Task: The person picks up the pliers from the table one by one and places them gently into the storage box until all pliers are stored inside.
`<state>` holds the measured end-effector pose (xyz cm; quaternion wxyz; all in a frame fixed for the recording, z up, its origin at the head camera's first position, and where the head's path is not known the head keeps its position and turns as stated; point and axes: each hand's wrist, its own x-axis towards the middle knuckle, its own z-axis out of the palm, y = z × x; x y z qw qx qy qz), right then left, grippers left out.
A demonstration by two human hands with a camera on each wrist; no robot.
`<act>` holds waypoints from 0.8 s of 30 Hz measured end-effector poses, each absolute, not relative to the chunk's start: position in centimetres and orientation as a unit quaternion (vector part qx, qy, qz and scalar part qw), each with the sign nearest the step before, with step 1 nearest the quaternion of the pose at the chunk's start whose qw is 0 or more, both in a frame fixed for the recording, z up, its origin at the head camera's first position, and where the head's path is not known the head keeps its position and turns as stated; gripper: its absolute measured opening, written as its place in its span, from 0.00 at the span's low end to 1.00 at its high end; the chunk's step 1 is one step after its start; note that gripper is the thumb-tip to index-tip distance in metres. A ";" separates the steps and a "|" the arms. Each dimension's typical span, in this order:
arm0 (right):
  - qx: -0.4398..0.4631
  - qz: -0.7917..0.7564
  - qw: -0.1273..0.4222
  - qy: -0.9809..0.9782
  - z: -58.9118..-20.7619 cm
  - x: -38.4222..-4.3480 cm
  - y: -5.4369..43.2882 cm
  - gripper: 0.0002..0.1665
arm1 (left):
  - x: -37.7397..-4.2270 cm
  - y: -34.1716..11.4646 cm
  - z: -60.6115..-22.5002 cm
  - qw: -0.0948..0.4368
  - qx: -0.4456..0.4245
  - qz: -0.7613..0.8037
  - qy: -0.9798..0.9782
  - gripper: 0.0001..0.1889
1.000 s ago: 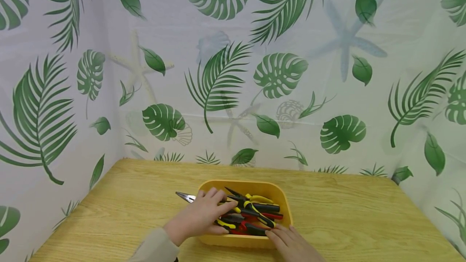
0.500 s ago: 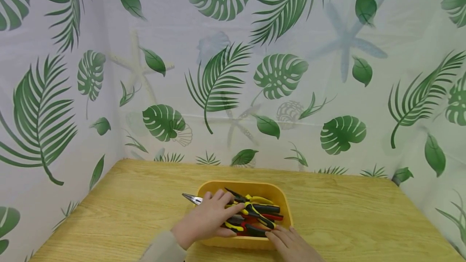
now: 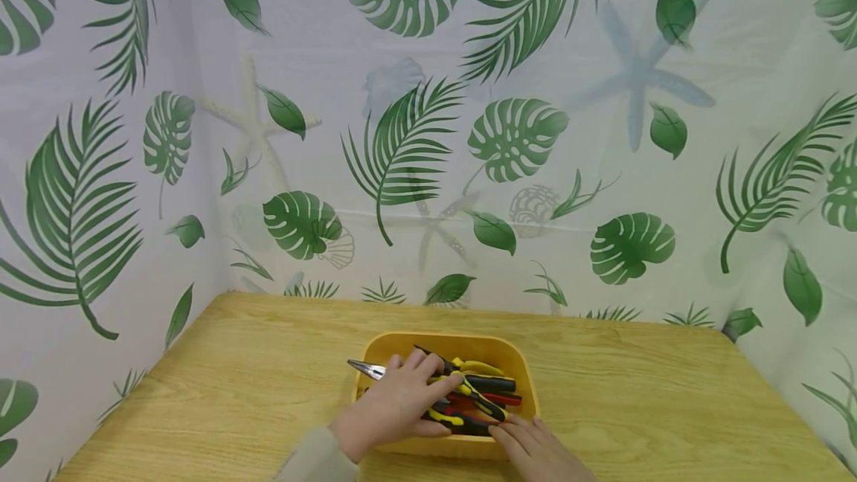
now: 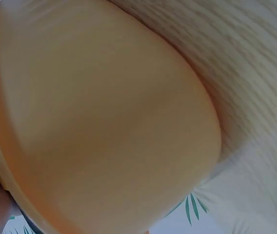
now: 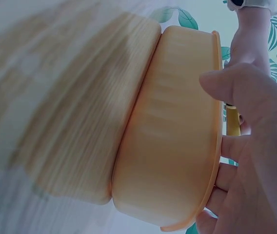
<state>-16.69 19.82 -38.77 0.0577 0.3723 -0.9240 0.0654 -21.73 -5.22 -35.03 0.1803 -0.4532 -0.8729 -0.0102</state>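
Observation:
A yellow plastic bin point(image 3: 525, 363) on the wooden table holds several pliers with black, yellow and red handles. My left hand point(image 3: 402, 400) reaches over the bin's left side and grips long-nose pliers, whose silver tip point(image 3: 367, 369) sticks out past the left rim. The handles of these pliers are mostly hidden beneath the hand. At the front right corner, my right hand point(image 3: 538, 448) holds the bin's rim, fingers over the edge and thumb along the outer wall in the right wrist view. Another pair with yellow-and-black handles point(image 3: 485, 400) lies close to the right fingertips.
The wooden table point(image 3: 643, 393) extends on both sides of the bin. A white sheet with green leaf prints point(image 3: 428, 169) hangs behind the table and along its sides. In the left wrist view the bin's outer wall point(image 4: 109, 117) fills most of the picture.
My left hand has slid to the right over the bin, and the silver tip of the long-nose pliers has shifted right with it. The right hand stays at the rim.

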 end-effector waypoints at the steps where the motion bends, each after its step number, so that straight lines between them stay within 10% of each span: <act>1: 0.373 0.064 0.061 -0.924 -38.8 -16.7 19.8 0.40 | -21.7 -5.1 -35.0 0.179 -0.452 -0.012 -0.874 0.34; 24: 0.377 0.060 0.079 -0.921 -38.8 -16.4 19.7 0.41 | -21.5 -3.6 -35.2 0.181 -0.433 0.013 -0.883 0.34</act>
